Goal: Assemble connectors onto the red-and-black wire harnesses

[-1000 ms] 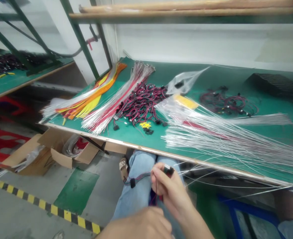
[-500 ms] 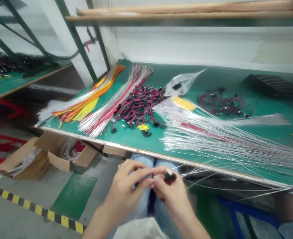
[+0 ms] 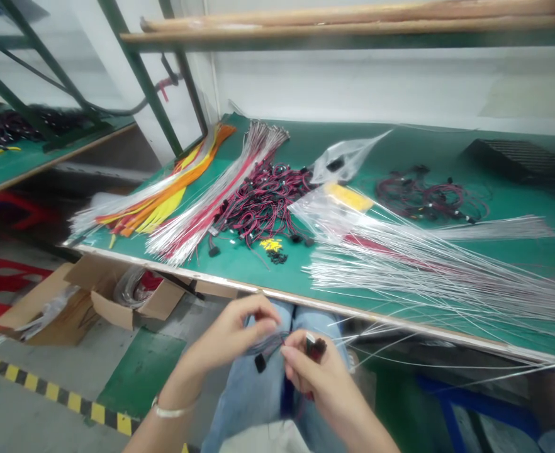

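Observation:
My right hand (image 3: pixel 313 365) is closed on a small wire harness with a white and black connector (image 3: pixel 316 345) showing above the fingers. Thin dark wires run left from its fingertips to a black connector (image 3: pixel 260 363) that hangs over my lap. My left hand (image 3: pixel 246 324) is just left of it, fingers curled and apart, over the wires; no object shows between thumb and fingers. On the bench beyond lie a pile of red-black wire harnesses (image 3: pixel 268 201), yellow pieces (image 3: pixel 270 244) and small black pieces (image 3: pixel 276 257).
The green bench (image 3: pixel 240 264) holds white and red wire bundles (image 3: pixel 221 189), orange and yellow wires (image 3: pixel 178 182), long white wires (image 3: pixel 400 264) and plastic bags (image 3: pixel 348 157). Open cardboard boxes (image 3: pixel 112 305) stand on the floor at left. A wooden shelf (image 3: pixel 353 22) crosses above.
My left hand has moved left, away from my right hand, and its fingers have opened. The wires and the black connector now show between the hands.

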`<control>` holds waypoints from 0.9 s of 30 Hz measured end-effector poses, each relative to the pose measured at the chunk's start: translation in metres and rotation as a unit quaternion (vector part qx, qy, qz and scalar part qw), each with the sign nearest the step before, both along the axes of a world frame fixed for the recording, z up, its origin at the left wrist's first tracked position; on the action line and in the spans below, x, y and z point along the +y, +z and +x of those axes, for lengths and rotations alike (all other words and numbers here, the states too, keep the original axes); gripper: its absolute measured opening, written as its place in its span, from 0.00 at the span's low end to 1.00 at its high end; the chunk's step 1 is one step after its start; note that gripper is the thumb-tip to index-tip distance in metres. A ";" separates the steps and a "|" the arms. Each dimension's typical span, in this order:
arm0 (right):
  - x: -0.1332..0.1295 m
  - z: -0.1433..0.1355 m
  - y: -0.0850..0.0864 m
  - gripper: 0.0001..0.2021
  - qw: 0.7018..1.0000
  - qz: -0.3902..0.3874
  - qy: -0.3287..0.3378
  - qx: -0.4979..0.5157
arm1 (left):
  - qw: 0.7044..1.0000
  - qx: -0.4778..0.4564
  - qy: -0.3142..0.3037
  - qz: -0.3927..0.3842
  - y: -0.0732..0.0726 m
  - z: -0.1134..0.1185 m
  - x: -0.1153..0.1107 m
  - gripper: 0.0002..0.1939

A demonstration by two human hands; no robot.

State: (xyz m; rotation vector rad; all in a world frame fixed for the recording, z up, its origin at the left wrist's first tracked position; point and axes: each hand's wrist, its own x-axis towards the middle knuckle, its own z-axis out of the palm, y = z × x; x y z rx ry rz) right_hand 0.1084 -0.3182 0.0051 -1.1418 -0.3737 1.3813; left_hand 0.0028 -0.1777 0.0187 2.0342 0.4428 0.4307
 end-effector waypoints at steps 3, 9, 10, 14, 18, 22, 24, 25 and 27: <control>0.001 0.001 0.000 0.20 1.000 -0.018 -0.018 -0.010 | 0.983 0.061 0.126 0.122 -0.008 0.023 0.041 0.17; -0.005 0.012 0.000 0.21 0.997 -0.022 -0.066 0.026 | 0.955 0.101 0.190 0.204 -0.028 0.064 0.094 0.21; -0.006 0.014 0.000 0.21 0.997 -0.020 -0.073 0.027 | 0.951 0.113 0.202 0.205 -0.034 0.069 0.100 0.18; -0.008 0.020 0.002 0.20 0.995 -0.015 -0.090 0.027 | 0.944 0.147 0.236 0.179 -0.056 0.081 0.121 0.08; -0.010 0.020 0.001 0.20 0.994 -0.008 -0.096 0.048 | 0.955 0.116 0.248 0.110 -0.056 0.079 0.128 0.08; -0.012 0.022 -0.001 0.19 0.992 0.006 -0.115 0.049 | 0.961 0.023 0.273 -0.023 -0.038 0.068 0.095 0.09; -0.013 0.022 -0.002 0.18 0.991 0.009 -0.128 0.036 | 0.957 -0.023 0.265 -0.118 -0.030 0.061 0.059 0.14; -0.013 0.022 -0.002 0.18 0.991 0.008 -0.134 0.027 | 0.953 -0.038 0.250 -0.168 -0.027 0.058 0.038 0.17; -0.013 0.020 -0.001 0.17 0.989 0.004 -0.147 -0.001 | 0.941 -0.054 0.221 -0.252 -0.023 0.052 -0.003 0.19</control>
